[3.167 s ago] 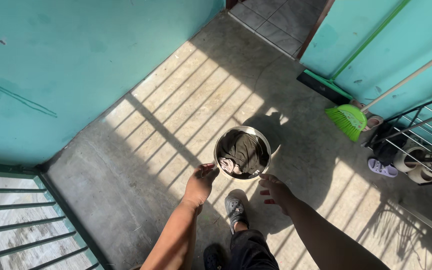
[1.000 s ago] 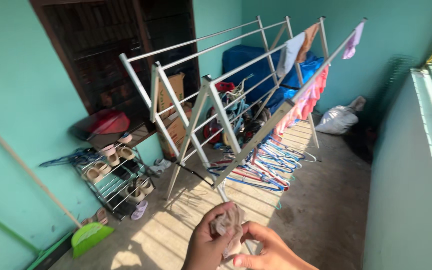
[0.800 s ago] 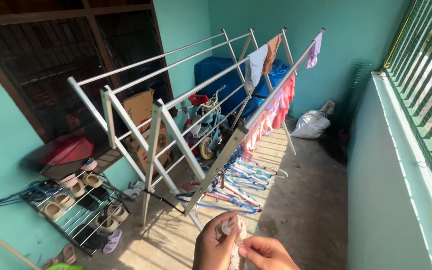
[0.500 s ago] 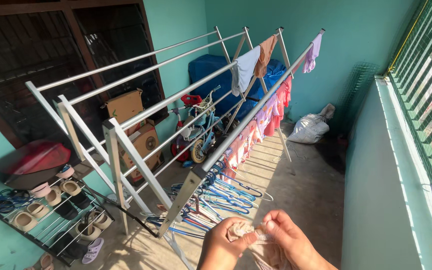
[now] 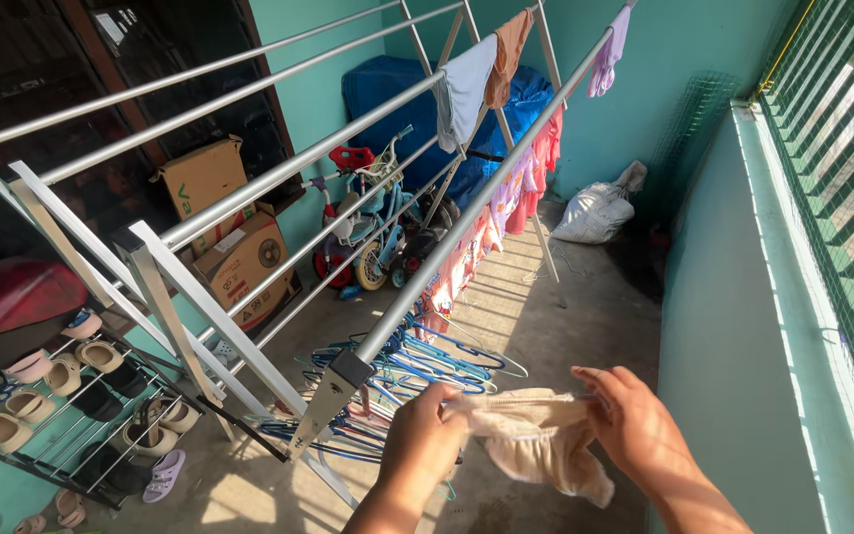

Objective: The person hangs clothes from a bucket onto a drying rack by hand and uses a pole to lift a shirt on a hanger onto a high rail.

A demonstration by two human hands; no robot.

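Both hands, left hand [image 5: 425, 435] and right hand [image 5: 635, 427], pinch a beige garment [image 5: 536, 440] taut by its top edge beside the drying rack [image 5: 368, 341]; it looks light, limp, best held at its corners

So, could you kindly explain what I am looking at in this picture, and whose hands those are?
The picture comes from a camera worn on a person's head, looking down at their own two bare hands. The left hand and right hand stretch a small beige cloth between their fingers. In front stands a metal drying rack with clothes hung at its far end and blue hangers underneath. On the concrete floor stand a shoe rack, cardboard boxes, a child's bicycle and a white sack.
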